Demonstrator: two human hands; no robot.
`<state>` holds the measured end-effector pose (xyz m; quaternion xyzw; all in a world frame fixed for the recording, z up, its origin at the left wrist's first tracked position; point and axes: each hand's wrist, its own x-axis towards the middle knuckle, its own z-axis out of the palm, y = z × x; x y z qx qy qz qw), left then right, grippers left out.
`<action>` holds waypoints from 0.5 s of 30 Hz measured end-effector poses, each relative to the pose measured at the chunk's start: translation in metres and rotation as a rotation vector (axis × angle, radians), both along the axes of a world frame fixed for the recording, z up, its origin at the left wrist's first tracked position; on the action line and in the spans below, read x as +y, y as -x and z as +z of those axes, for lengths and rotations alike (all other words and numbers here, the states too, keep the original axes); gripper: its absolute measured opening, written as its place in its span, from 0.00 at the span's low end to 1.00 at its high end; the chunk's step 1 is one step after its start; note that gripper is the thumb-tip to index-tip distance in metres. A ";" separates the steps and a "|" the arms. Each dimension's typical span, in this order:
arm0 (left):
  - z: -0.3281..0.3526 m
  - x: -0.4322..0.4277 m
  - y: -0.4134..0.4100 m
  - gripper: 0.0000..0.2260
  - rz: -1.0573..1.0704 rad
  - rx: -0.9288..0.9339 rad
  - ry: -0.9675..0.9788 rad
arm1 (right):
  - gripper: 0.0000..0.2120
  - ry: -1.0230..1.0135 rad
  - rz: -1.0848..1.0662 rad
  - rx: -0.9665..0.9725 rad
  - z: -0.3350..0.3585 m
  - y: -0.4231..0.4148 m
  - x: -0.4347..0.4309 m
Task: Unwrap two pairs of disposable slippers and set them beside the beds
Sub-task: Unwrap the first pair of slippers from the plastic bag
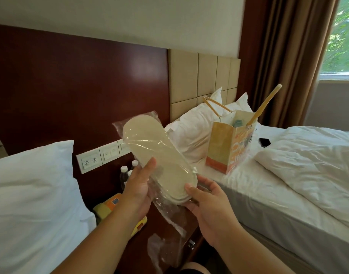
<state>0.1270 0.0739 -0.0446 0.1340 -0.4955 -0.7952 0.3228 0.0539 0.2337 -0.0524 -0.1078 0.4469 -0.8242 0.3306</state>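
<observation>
**Wrapped slippers held up between the two beds**

Both hands hold a flat pair of cream disposable slippers (pixel 159 157) sealed in a clear crinkly plastic wrapper (pixel 165 208), raised above the dark wooden nightstand (pixel 165 230) between the white beds. The left hand (pixel 139 184) curls its fingers around the pack's middle; the right hand (pixel 207 198) pinches the near end, thumb on top. The pack looks light, thin and floppy, the film slippery. The loose film hanging below seems the best place to grasp and tear, while the other hand steadies the soles.
</observation>
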 end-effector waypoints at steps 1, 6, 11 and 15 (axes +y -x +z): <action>-0.001 0.001 0.001 0.29 0.007 0.003 -0.030 | 0.20 0.000 -0.011 -0.005 0.000 -0.001 0.000; -0.003 0.004 0.005 0.23 0.011 0.023 -0.263 | 0.20 -0.014 0.016 -0.036 0.004 -0.003 -0.001; 0.003 0.011 0.006 0.17 -0.033 0.071 -0.374 | 0.15 -0.073 0.194 -0.021 0.010 -0.006 -0.001; 0.009 0.003 0.001 0.22 -0.095 0.025 -0.325 | 0.18 -0.081 0.177 0.035 0.010 0.003 0.000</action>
